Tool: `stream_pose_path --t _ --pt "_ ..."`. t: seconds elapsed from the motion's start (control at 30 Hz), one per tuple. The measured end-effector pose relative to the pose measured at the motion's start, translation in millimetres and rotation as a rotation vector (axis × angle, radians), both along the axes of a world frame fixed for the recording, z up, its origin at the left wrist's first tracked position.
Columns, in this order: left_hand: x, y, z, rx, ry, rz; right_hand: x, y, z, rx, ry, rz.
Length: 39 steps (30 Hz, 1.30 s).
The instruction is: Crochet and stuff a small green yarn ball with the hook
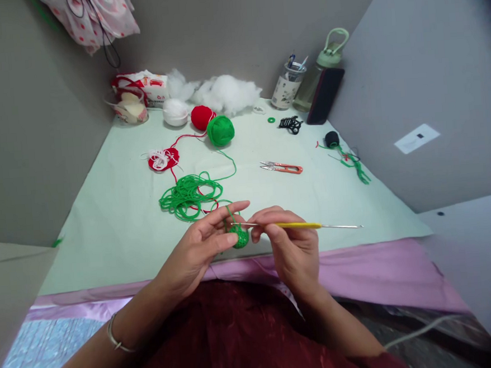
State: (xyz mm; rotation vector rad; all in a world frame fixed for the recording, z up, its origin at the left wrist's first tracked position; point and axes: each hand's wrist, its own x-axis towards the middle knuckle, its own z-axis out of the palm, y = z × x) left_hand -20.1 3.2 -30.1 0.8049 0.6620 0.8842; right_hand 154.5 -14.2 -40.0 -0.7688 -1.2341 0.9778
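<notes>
To work this stitch well, the left hand [203, 240] should pinch the green crochet piece [241, 238] close to its edge, with even tension on the yarn [229, 209] crossing its index finger, while the right hand [294, 242] turns the hook [299, 225] gently, so its tip snags no neighbouring loop. The left thumb and fingers are closed on the piece; the right ones grip the hook, just beside it. Whether the tip sits inside a stitch is too small to tell. The piece is small, rounded and bumpy, held over the worktop's [118, 226] near edge.
</notes>
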Motion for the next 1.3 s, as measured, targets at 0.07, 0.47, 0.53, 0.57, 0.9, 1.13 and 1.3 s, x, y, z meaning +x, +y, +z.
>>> stream_pose_path --t 0.07,0.47,0.53,0.57,0.9,1.13,1.3 --pt "0 0 -0.4 0.012 0.005 -0.001 1 0 0.0 -0.005 0.003 -0.004" --pt "-4 -2 -1.3 0.067 0.04 -0.002 7 -2 2.3 -0.03 0.04 -0.006" --pt "-4 -2 -0.4 0.07 0.05 -0.002 8 -3 3.4 -0.008 0.025 -0.05" --pt "-4 -2 0.0 0.073 0.053 -0.005 8 -3 3.9 0.013 0.008 -0.082" --pt "-5 -3 0.3 0.076 0.092 0.012 11 -6 6.7 0.048 -0.051 -0.087" --pt "-4 -3 -0.5 0.077 0.086 0.0 10 -6 7.2 0.037 -0.057 -0.017" --pt "-5 -3 -1.6 0.093 0.072 -0.018 9 -5 6.7 0.035 -0.067 -0.018"
